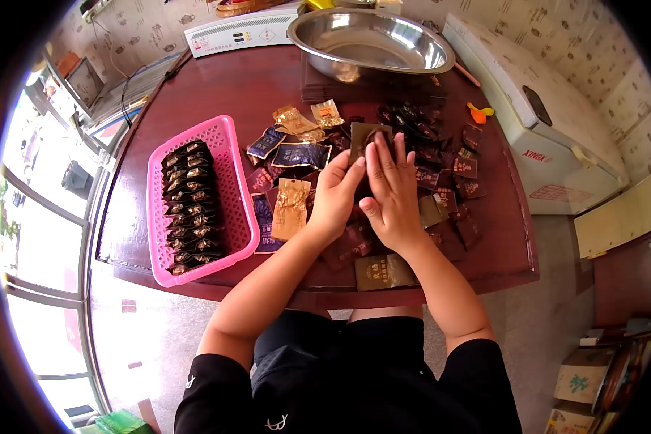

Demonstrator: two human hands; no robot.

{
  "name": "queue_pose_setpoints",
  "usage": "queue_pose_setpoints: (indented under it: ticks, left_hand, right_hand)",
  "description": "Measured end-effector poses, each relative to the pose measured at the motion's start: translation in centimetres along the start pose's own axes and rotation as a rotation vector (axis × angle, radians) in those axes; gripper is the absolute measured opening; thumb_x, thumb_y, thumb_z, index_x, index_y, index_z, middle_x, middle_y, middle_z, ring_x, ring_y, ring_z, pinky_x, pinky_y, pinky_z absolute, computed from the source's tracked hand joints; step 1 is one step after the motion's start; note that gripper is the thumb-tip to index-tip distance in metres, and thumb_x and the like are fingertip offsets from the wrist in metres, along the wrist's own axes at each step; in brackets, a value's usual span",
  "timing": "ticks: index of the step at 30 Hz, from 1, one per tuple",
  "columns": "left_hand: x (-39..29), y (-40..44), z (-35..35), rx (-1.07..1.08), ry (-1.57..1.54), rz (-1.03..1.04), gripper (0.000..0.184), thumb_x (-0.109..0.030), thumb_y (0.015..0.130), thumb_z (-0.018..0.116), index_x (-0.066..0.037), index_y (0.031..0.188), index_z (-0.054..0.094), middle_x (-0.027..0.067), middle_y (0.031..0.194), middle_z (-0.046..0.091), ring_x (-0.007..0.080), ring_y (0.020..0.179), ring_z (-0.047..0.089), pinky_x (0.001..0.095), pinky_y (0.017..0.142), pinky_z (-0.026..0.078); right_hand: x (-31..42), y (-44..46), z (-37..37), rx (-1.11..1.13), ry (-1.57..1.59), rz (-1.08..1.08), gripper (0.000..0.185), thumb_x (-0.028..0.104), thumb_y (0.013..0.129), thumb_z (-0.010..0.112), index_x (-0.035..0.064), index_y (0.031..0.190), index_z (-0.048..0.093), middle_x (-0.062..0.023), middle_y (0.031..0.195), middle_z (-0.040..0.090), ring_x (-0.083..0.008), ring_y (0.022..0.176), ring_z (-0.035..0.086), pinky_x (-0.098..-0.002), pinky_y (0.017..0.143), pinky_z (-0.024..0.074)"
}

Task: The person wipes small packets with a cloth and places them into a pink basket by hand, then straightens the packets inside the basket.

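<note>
A dark olive-brown packet [362, 132] is upright between my two hands above the table's middle. My left hand [337, 191] grips its left side, with the thumb in front and the other fingers partly hidden. Against the packet's front lies my right hand [389, 189], flat with its fingers stretched out. Around my hands are dark red packets [465, 167], gold packets [291, 209] and dark blue packets [301, 154]. An olive-gold packet [385, 273] rests by the table's front edge, below my right hand.
At left, a pink plastic basket [247, 210] contains a row of dark packets [192, 210]. A steel basin [372, 43] stands at the back beside a white appliance [242, 35]. Right of the table [145, 130] is a white chest freezer [550, 130]. An orange-yellow object [478, 113] lies near the right edge.
</note>
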State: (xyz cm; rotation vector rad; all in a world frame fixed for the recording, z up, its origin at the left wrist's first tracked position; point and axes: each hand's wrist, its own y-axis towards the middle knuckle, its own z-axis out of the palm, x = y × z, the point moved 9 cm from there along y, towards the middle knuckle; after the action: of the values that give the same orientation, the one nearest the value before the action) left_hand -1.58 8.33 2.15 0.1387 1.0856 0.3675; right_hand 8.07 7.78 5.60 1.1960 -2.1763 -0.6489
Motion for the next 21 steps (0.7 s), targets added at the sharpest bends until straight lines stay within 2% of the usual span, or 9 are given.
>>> queue_pose_setpoints:
  ticks: [4,8,11,13,14,15,17,19,21]
  left_hand:
    - [1.2,-0.5,1.1,0.137,0.172,-0.079,0.022,-0.012,0.101,0.05,0.001,0.116,0.06,0.0016,0.105,0.066,0.0054,0.097,0.056,0.0235,0.087,0.046]
    - [1.9,-1.2,2.4,0.289,0.331,-0.079,0.019,-0.012,0.1,0.055,0.002,0.11,0.062,-0.0019,0.098,0.063,0.0033,0.09,0.054,0.0213,0.081,0.046]
    - [1.4,-1.4,2.9,0.309,0.278,-0.11,0.021,-0.015,0.101,0.054,0.003,0.11,0.061,0.002,0.096,0.067,0.0067,0.086,0.06,0.0226,0.079,0.049]
    - [-0.4,-0.9,2.3,0.131,-0.065,-0.103,0.024,-0.018,0.103,0.051,0.001,0.114,0.059,0.0099,0.102,0.07,0.0133,0.087,0.067,0.0261,0.08,0.053]
    - [-0.6,-0.4,0.9,0.043,-0.126,-0.109,0.025,-0.019,0.104,0.047,0.0,0.116,0.057,0.0152,0.105,0.07,0.0192,0.088,0.07,0.0303,0.081,0.056]
    - [-1.5,0.0,-0.3,-0.101,-0.118,-0.008,0.024,-0.018,0.104,0.047,0.0,0.113,0.06,0.007,0.1,0.07,0.0124,0.091,0.067,0.0249,0.08,0.053]
    - [-1.3,0.3,-1.8,-0.201,-0.102,0.051,0.026,-0.021,0.106,0.044,-0.002,0.117,0.058,0.0068,0.101,0.07,0.013,0.091,0.067,0.0264,0.078,0.054]
    - [0.1,0.0,-1.6,-0.175,-0.211,-0.037,0.032,-0.028,0.106,0.041,-0.004,0.12,0.057,0.0082,0.108,0.068,0.0165,0.098,0.065,0.0305,0.083,0.054]
    - [1.0,-0.5,-0.9,-0.142,-0.317,-0.125,0.037,-0.036,0.106,0.039,-0.007,0.124,0.055,0.0097,0.115,0.065,0.02,0.105,0.064,0.0346,0.089,0.053]
  right_hand:
    - [-1.9,0.1,-1.1,-0.079,0.172,0.123,0.084,0.064,0.098,0.023,0.0015,0.154,0.022,-0.0213,0.159,0.02,-0.0463,0.147,0.012,-0.0637,0.112,0.0144]
    - [-3.2,0.2,-1.9,-0.185,0.477,0.162,0.071,0.051,0.104,0.027,0.0015,0.154,0.018,-0.0202,0.161,0.017,-0.0344,0.149,0.016,-0.0434,0.119,0.0169]
    - [-6.1,-0.6,-1.5,-0.31,1.107,0.57,0.069,0.05,0.104,0.027,0.0029,0.155,0.019,-0.013,0.156,0.03,-0.0248,0.141,0.033,-0.0388,0.115,0.0268]
    - [-8.0,-1.4,-0.6,-0.474,1.515,0.664,0.066,0.047,0.105,0.035,0.0049,0.154,0.022,-0.0078,0.148,0.044,-0.0209,0.132,0.046,-0.0386,0.11,0.0374]
    - [-8.6,-1.4,-0.9,-0.48,1.627,0.617,0.066,0.044,0.105,0.037,0.0047,0.155,0.02,-0.0073,0.148,0.043,-0.0218,0.131,0.046,-0.0403,0.109,0.0379]
    - [-9.1,-1.5,-1.2,-0.485,1.74,0.567,0.066,0.041,0.105,0.04,0.0045,0.155,0.019,-0.0069,0.149,0.042,-0.0227,0.13,0.047,-0.042,0.109,0.0384]
    - [-7.5,-0.9,-2.7,-0.548,1.676,0.52,0.058,0.036,0.105,0.04,0.0067,0.153,0.025,-0.0068,0.143,0.045,-0.0217,0.124,0.049,-0.0413,0.106,0.0401]
    - [-4.0,0.1,-4.5,-0.607,1.455,0.268,0.071,0.042,0.103,0.041,0.0045,0.156,0.013,-0.0121,0.15,0.037,-0.0246,0.132,0.044,-0.0413,0.113,0.0306]
    - [-0.2,0.4,-2.0,-0.049,0.795,0.018,0.074,0.052,0.101,0.035,0.0057,0.155,0.017,-0.0116,0.157,0.028,-0.0272,0.143,0.026,-0.0526,0.115,0.0141]
